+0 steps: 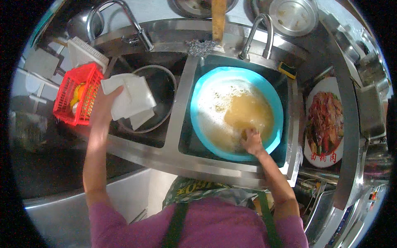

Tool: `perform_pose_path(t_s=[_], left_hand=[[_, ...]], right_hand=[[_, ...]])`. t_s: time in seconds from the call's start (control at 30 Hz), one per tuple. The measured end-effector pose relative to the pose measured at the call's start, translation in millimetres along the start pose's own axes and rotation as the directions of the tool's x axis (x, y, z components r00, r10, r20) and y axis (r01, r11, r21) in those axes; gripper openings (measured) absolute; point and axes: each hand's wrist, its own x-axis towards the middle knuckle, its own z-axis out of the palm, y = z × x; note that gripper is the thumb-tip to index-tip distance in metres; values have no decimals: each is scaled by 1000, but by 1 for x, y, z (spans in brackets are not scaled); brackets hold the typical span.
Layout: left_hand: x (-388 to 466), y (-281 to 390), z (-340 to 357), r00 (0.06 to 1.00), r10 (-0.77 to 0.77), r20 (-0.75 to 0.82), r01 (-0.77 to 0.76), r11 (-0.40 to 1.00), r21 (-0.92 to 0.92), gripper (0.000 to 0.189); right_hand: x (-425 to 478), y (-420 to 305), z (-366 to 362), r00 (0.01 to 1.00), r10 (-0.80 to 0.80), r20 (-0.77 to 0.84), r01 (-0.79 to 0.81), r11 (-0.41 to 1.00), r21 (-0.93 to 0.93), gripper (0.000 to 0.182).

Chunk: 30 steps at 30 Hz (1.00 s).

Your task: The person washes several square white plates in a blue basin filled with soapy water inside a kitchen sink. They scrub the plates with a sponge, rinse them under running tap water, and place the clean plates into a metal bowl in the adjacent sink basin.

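My left hand (104, 104) grips several white square dishes (131, 96), tilted over the left sink basin, where a large round pot or bowl (167, 76) stands. At my right, a light-blue plastic basin (237, 72) full of cloudy, sudsy water sits in the other sink. My right hand (252, 141) is at the water's surface near the basin's front edge, closed around a dark yellowish thing, perhaps a sponge; its fingers are partly under water.
A red plastic basket (65, 102) with yellow and orange things stands left of the sinks. Two chrome faucets (144, 38) (268, 37) rise behind. Steel-wool scourers (201, 48) lie between them beside a wooden post (219, 21). A yellow-and-black sponge (287, 70) rests at the right corner.
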Motion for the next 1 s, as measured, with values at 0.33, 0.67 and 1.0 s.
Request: perform_pose_path(t_s=[0.33, 0.67, 1.0], left_hand=[[35, -112, 5, 876, 200, 440, -462, 80, 883, 28], [16, -164, 13, 823, 29, 567, -566, -54, 823, 19], [28, -188, 18, 863, -31, 505, -499, 118, 859, 22]], right_hand=[[120, 101, 87, 800, 527, 287, -568, 819, 81, 45], [130, 5, 126, 768, 241, 594, -300, 954, -1, 36], [85, -48, 52, 773, -318, 549, 62, 899, 434, 29]])
